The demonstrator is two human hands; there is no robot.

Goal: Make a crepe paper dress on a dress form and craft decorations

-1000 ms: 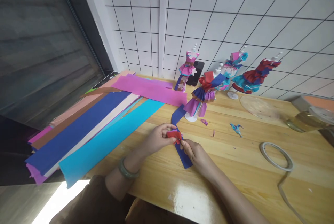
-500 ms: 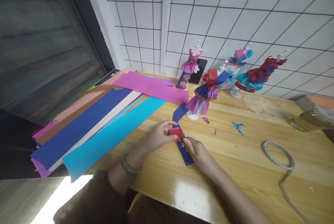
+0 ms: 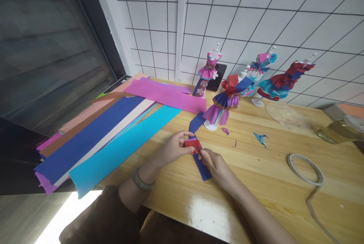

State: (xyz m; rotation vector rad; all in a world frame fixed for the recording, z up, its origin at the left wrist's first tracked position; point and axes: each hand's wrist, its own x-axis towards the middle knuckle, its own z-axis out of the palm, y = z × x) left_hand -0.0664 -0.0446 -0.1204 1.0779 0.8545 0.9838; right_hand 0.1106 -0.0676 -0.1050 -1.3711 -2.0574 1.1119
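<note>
A small folded piece of red crepe paper (image 3: pixel 192 143) is held between my hands, low over the table. My left hand (image 3: pixel 178 146) pinches it from the left, thumb below and fingers above. At its lower right corner the thumb and finger of my right hand (image 3: pixel 212 162) are closed; a thin dark line shows there, too small to make out. A bit of purple shows along the top of the red paper. Beneath both hands lies a long dark blue paper strip (image 3: pixel 203 170), bent partway and reaching back toward a small dress form (image 3: pixel 227 98) in red, blue and purple paper.
Long coloured paper strips (image 3: pixel 119 145) are stacked at the left. More dressed forms, one pink (image 3: pixel 209 69) and one red and teal (image 3: pixel 290 77), stand along the tiled wall near a phone (image 3: pixel 219 77). A tape roll (image 3: pixel 305 170), paper scraps (image 3: pixel 261 139) and a jar (image 3: pixel 339 130) lie at the right.
The red paper has tilted slightly between my fingers. The whole view has shifted very slightly; both hands stay in nearly the same place.
</note>
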